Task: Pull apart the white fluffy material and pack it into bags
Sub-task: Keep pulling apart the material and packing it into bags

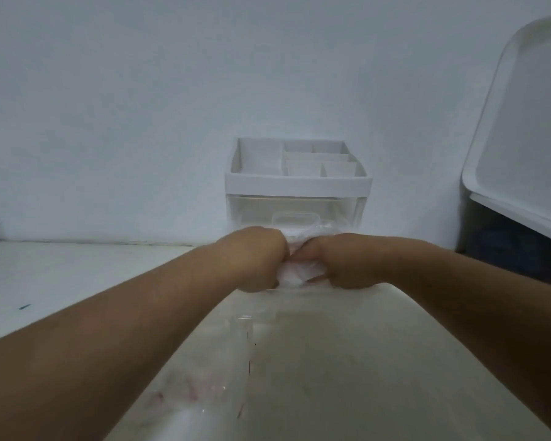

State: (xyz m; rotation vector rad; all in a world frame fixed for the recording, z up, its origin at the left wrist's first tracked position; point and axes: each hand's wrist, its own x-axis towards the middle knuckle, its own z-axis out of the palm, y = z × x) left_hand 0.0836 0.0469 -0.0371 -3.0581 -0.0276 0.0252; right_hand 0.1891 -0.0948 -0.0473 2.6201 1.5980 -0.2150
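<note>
Both my hands are stretched out in front of me and meet at the middle of the view. My left hand and my right hand each grip a clump of white fluffy material squeezed between them, knuckles almost touching. A bit of clear crinkled plastic, perhaps a bag, shows just behind the hands; I cannot tell whether the material is inside it. My fingers are curled under and mostly hidden.
A white desk organiser with several top compartments and a clear drawer stands against the wall behind the hands. A large cream bin lid or surface lies under my arms. A white tray leans at the right. The white table extends left.
</note>
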